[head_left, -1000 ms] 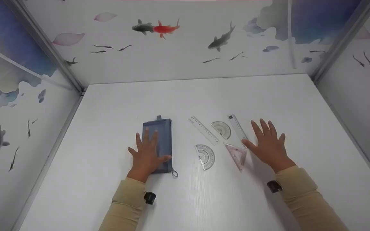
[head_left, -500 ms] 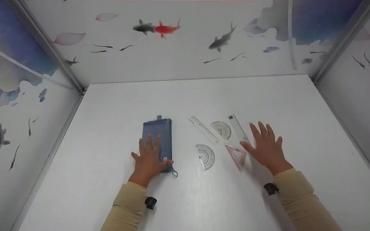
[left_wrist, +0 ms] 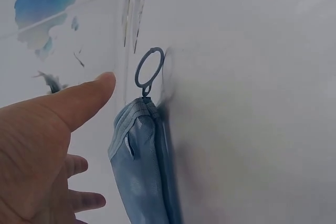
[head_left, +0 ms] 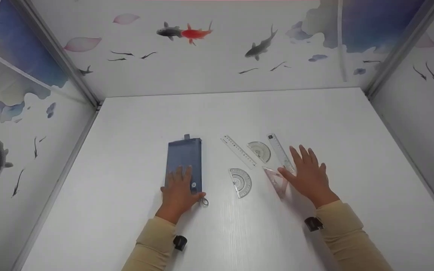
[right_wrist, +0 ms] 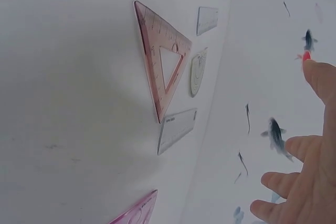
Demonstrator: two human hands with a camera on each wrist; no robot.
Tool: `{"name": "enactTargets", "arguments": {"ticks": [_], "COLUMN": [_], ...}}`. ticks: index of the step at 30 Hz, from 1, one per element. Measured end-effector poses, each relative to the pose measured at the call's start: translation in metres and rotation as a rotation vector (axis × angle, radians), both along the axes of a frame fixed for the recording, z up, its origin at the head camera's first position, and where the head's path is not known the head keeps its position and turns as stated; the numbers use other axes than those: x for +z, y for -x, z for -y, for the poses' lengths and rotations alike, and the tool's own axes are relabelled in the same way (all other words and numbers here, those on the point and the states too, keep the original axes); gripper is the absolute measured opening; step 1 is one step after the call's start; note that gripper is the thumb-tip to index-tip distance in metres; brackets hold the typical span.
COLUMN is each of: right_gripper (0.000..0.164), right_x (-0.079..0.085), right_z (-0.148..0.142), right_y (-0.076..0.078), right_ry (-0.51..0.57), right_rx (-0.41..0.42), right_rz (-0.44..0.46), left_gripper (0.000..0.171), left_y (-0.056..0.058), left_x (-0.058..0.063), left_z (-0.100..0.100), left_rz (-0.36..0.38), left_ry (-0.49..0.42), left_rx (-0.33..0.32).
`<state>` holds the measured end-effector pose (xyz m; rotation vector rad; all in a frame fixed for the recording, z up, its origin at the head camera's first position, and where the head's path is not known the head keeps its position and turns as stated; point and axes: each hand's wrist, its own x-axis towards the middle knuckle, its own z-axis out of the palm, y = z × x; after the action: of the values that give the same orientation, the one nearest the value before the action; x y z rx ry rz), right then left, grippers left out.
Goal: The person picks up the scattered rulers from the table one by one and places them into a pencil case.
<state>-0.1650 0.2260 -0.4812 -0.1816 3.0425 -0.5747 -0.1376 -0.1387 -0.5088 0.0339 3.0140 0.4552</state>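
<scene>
White walls point(head_left: 201, 77) with fish point(head_left: 261, 46), petals point(head_left: 83, 44) and blue patches point(head_left: 375, 22) bound a white table point(head_left: 217, 113) on three sides; grey strips point(head_left: 57, 52) join the walls.

The pouch point(head_left: 183, 152) is dusty slate blue with a small pale round dot point(head_left: 194, 185), and its pull ring point(left_wrist: 138, 72) is a darker grey-blue. The left ruler point(head_left: 239, 151) and right ruler point(head_left: 278, 148) are clear with dark graduations. The near protractor point(head_left: 242, 183) is clear and finely lined; the far protractor point(head_left: 260, 151) looks faintly yellowish. One set square point(right_wrist: 163, 32) is translucent salmon pink, another pink piece point(right_wrist: 137, 211) nearer magenta. The worktop point(head_left: 126, 131) is white, the sleeves point(head_left: 156, 237) tan. White walls point(head_left: 201, 73) carry grey fish, a red fish point(head_left: 195, 34), pink petals point(head_left: 83, 44) and blue-violet washes point(head_left: 378, 22).
</scene>
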Motion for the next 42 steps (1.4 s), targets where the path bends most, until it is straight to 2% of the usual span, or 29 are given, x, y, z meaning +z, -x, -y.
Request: {"name": "enactTargets", "arguments": {"ticks": [5, 16, 20, 28, 42], "right_gripper": [0.085, 0.086, 0.085, 0.079, 0.080], "right_x": [-0.004, -0.007, -0.007, -0.009, -0.004], "right_z": [0.003, 0.015, 0.019, 0.027, 0.042], "right_y": [-0.002, -0.009, -0.009, -0.008, -0.010], "right_ry": [0.023, 0.117, 0.111, 0.109, 0.083], "right_rx": [0.001, -0.018, -0.016, 0.010, 0.017], "right_rz": [-0.004, 0.039, 0.032, -0.039, -0.008], "left_gripper": [0.093, 0.091, 0.089, 0.086, 0.081], "left_y": [-0.001, 0.000, 0.000, 0.001, 0.002], "left_x": [-0.002, -0.006, -0.007, -0.012, -0.015], "left_z": [-0.002, -0.005, -0.007, -0.010, -0.010], "left_rz": [0.022, 0.038, 0.026, -0.025, -0.010], "left_ry": [-0.037, -0.022, -0.018, 0.026, -0.008], "left_rx": [0.030, 0.061, 0.067, 0.074, 0.091]}}
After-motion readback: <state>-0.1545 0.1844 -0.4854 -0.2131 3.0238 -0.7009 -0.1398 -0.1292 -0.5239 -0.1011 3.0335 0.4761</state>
